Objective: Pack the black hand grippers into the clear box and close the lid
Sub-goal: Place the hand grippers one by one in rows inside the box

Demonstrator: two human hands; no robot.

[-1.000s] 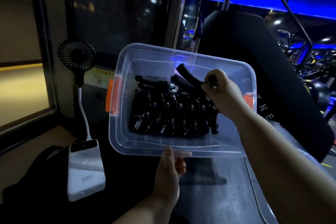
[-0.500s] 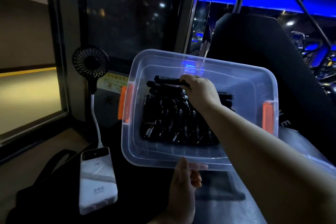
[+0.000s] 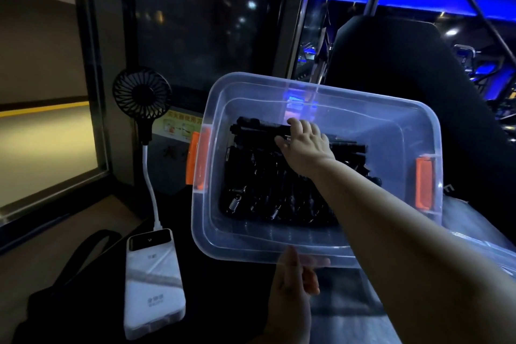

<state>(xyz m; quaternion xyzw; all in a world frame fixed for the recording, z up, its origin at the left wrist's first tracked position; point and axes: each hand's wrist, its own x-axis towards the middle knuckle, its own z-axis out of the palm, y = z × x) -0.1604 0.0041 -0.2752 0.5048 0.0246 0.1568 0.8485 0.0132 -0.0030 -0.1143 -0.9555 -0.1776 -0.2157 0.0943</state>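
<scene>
Evidently the gripper that was lifted has been set down. A second ago it was held up over the pile by the right hand (image 3: 304, 148); now it is laid along the far row of the black hand grippers (image 3: 265, 184) inside the clear box (image 3: 251, 253). The grip of that hand has been let go wide, and its fingers are spread loosely over the top handles, pressing rather than pinching. The box is held tilted toward the camera by the left hand (image 3: 291, 296), whose grip is closed on the near rim, thumb on top. Every gripper that can be seen lies within the box walls. Packing is therefore judged nearly or wholly done. The right hand is to be drawn out, and the lid (image 3: 480, 251), seen as a clear sheet at lower right beside the forearm, fitted and secured with the orange latches (image 3: 196, 160).
</scene>
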